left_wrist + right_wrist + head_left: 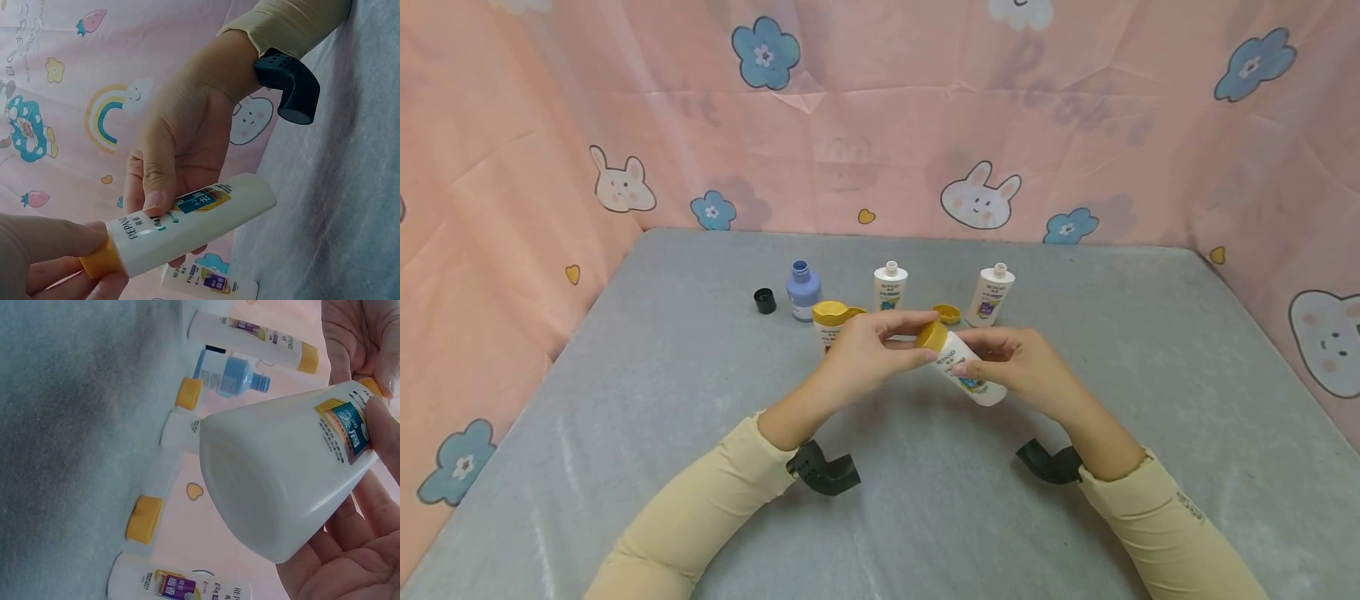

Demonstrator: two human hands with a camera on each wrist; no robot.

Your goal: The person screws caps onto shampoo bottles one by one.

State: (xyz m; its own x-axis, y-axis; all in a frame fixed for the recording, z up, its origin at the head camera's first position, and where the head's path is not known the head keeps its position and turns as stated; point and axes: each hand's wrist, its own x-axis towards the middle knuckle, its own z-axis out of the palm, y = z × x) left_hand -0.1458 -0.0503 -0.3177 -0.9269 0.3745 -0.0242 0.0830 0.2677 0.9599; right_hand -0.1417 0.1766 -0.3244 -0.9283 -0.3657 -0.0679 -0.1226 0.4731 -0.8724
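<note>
Both hands hold a white shampoo-type bottle [988, 392] tilted above the table, its yellow cap [933, 336] toward the upper left. My left hand [874, 344] pinches that cap between thumb and fingers. My right hand [1026, 367] grips the body, with its thumb [159, 199] across the label side. The bottle's broad base [240, 494] faces the right wrist camera. Just behind the left hand stands a similar white bottle [827, 337] with its yellow cap on, partly covered by the hand.
Farther back stand a blue open-necked bottle [804, 292], a black cap [764, 301] and two uncapped white bottles, one central [891, 283] and one right [991, 296]. Loose yellow caps lie near them, one between these two [947, 314], another [189, 394] partly hidden. A patterned pink cloth [880, 125] hangs behind the grey table [1150, 350].
</note>
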